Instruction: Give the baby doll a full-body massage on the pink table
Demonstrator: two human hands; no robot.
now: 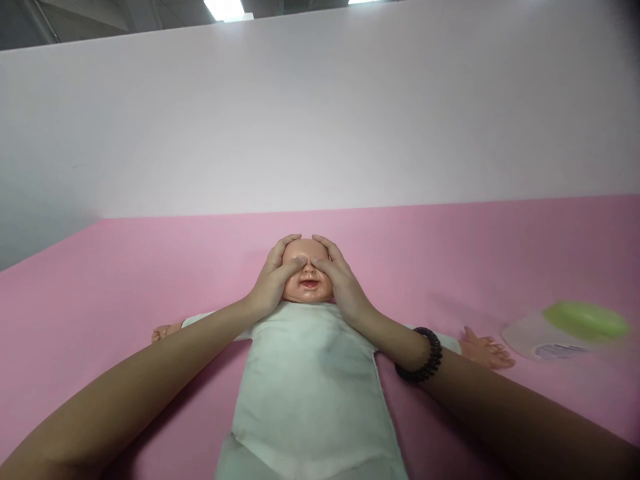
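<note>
A baby doll [315, 380] lies on its back with its arms spread, its cloth body white and its head of shiny plastic. My left hand [273, 280] cups one side of the doll's head, fingers curved up around it and the thumb laid over one eye. On the opposite side my right hand [345, 280] mirrors this, with its thumb across the other eye. The doll's nose, open red mouth and forehead show between my hands. Its lower body runs out of the picture, and my forearms cover parts of its arms.
A pink surface [190, 260] lies under the doll, with a white wall [320, 120] rising behind it. To the right lies a clear container with a green cap [585, 321], close to the doll's hand. A black coiled band [425, 357] circles my right wrist.
</note>
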